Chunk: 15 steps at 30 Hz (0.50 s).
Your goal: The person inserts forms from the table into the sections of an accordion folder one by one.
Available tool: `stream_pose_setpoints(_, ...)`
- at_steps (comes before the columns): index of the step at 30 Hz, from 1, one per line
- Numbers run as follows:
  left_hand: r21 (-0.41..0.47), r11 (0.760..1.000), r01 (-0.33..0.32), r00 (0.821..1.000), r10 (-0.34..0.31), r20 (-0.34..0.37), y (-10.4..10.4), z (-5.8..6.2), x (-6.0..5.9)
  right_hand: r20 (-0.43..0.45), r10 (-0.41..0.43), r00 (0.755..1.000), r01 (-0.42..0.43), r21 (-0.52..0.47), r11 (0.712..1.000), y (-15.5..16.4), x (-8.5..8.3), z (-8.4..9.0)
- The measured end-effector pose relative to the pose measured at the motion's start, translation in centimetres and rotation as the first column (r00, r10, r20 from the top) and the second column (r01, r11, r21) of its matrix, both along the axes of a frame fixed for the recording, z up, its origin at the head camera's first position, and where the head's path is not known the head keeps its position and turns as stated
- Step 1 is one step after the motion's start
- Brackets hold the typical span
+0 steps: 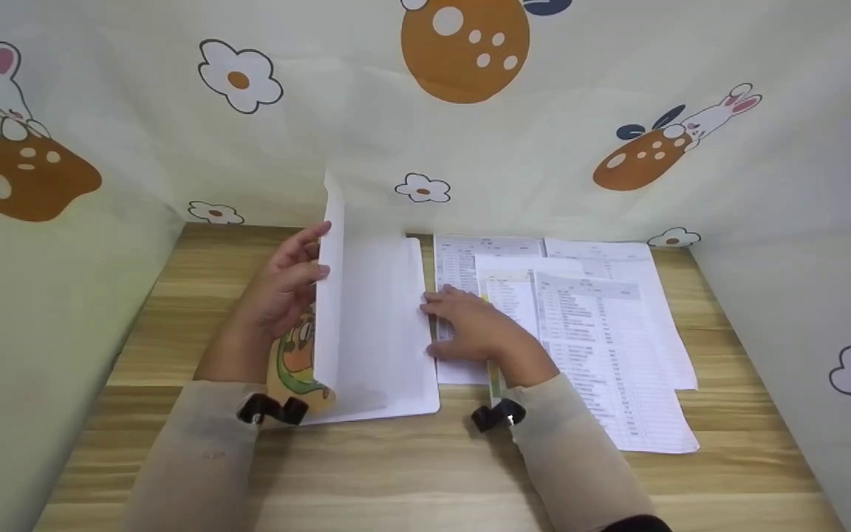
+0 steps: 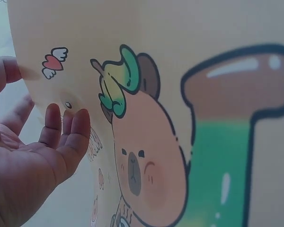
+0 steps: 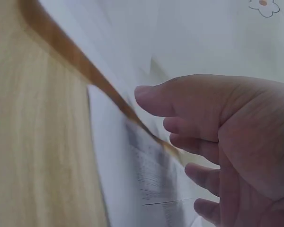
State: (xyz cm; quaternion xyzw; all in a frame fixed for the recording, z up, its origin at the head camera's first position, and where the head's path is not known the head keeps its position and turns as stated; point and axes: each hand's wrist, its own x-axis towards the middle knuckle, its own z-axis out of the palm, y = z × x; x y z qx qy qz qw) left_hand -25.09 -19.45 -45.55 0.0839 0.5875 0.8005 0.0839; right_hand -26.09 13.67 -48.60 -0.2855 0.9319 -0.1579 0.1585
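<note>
A notebook with blank white pages and rounded corners lies on the table, its front cover raised nearly upright. My left hand holds the free edge of that cover, one digit past the edge and other fingertips against the outer face. That face carries a cartoon capybara with leaves on its head, seen up close in the left wrist view. My right hand lies at the notebook's right edge, fingertips touching it, fingers relaxed. In the right wrist view its palm holds nothing.
Several printed sheets overlap on the right, partly under my right forearm. A patterned cloth wall closes off the back and both sides of the wooden table. Black wrist mounts sit on both sleeves.
</note>
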Motion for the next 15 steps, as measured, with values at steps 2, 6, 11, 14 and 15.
stream_pose_setpoints(2, 0.011, 1.0, -0.003, 1.0, 0.003, 0.0, 0.0, 0.0, 0.0, -0.013, -0.006, 1.0, 0.006, -0.014, 1.0, 0.3, 0.1, 0.6)
stream_pose_setpoints(6, 0.012, 1.0, 0.0, 1.0, 0.0, -0.001, 0.0, 0.0, 0.1, -0.041, -0.036, 0.999, 0.034, -0.051, 0.998, 1.6, 0.3, 1.7)
stream_pose_setpoints(11, 0.017, 1.0, -0.002, 1.0, 0.002, -0.001, 0.1, 0.2, 0.1, -0.052, -0.113, 0.992, 0.11, -0.058, 0.992, 4.2, 0.7, 2.3)
stream_pose_setpoints(14, 0.021, 1.0, -0.003, 1.0, 0.003, -0.001, 0.2, 0.1, 0.1, -0.05, -0.163, 0.985, 0.159, -0.067, 0.985, 6.2, 1.0, 2.3)
stream_pose_setpoints(15, 0.021, 1.0, -0.002, 1.0, 0.002, 0.001, 0.3, 0.1, 0.1, -0.046, -0.183, 0.982, 0.179, -0.07, 0.981, 6.9, 1.1, 2.4)
